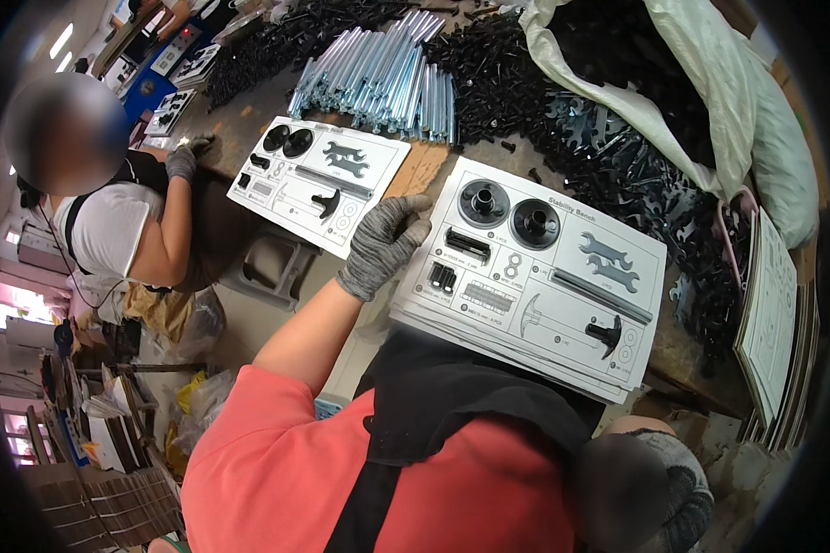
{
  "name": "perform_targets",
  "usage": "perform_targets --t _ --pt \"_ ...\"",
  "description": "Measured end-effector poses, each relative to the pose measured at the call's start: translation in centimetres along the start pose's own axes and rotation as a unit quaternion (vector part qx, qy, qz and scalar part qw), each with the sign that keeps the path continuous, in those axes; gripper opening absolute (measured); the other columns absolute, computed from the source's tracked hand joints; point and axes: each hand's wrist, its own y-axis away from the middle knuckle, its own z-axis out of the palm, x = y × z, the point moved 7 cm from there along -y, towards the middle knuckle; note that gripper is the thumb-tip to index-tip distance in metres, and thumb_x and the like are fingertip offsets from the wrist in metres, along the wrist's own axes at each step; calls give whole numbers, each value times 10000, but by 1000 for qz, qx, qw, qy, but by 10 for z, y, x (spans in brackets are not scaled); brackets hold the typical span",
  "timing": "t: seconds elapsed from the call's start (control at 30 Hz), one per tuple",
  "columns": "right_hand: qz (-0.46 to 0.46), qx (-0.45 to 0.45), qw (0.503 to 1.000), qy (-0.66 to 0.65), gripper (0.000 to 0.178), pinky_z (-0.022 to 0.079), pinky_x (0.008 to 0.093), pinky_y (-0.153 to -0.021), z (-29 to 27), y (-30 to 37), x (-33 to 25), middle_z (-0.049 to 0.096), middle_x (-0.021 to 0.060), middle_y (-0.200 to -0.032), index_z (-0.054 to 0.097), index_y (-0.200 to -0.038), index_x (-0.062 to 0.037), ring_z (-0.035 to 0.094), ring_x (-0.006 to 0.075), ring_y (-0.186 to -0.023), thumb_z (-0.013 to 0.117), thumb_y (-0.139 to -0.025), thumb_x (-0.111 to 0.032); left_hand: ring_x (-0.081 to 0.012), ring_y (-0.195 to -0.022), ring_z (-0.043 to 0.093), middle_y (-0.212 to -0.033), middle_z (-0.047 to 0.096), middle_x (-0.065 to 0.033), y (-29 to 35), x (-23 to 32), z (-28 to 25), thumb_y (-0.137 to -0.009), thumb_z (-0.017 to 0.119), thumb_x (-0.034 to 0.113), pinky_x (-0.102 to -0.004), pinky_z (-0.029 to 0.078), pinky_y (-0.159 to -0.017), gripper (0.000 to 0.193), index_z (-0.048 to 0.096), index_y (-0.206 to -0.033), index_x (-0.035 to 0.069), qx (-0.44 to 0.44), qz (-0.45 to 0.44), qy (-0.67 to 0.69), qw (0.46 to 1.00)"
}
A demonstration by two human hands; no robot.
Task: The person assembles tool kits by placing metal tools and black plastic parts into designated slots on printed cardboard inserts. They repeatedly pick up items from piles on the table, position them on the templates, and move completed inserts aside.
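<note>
Gloved left hand curls its fingers partway, touching the left edge of the white card stack; whether it grips is hidden. Beyond the stack lies a heap of black bolts. On its top card sit, left to right, black blocks, two black discs, grey wrenches and a black T-shaped knob. Below the stack's right end hangs the gloved right hand, partly blurred, its hold impossible to tell. Farther right of the stack bulges a pale sack.

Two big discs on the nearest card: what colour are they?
Both discs are black; the head view shows them best.
</note>
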Motion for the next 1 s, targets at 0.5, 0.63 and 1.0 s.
perform_targets --t 0.5,0.63,1.0 --pt "232 -136 887 -375 132 513 340 -660 36 36 56 641 100 -777 626 -875 -6 638 272 -750 627 -823 -127 -243 -744 586 -822 585 -99 -25 84 50 -811 616 161 -319 489 -680 278 583 -1066 56 -140 188 -296 926" --pt "498 -72 862 56 245 502 347 -668 -23 79 131 624 83 -801 641 -969 -86 625 263 -743 711 -749 -169 -249 -754 617 -856 609 -100 -38 116 91 -815 607 213 -346 508 -654 306 581 -1081 65 -204 281 -498 795" --pt "601 -313 696 239 326 471 395 -781 -16 157 149 614 142 -975 596 -1085 -102 588 277 -929 623 -807 -271 -231 -860 615 -932 609 -91 -15 175 165 -786 547 112 -349 505 -723 270 570 -1049 56 -367 390 -552 639"
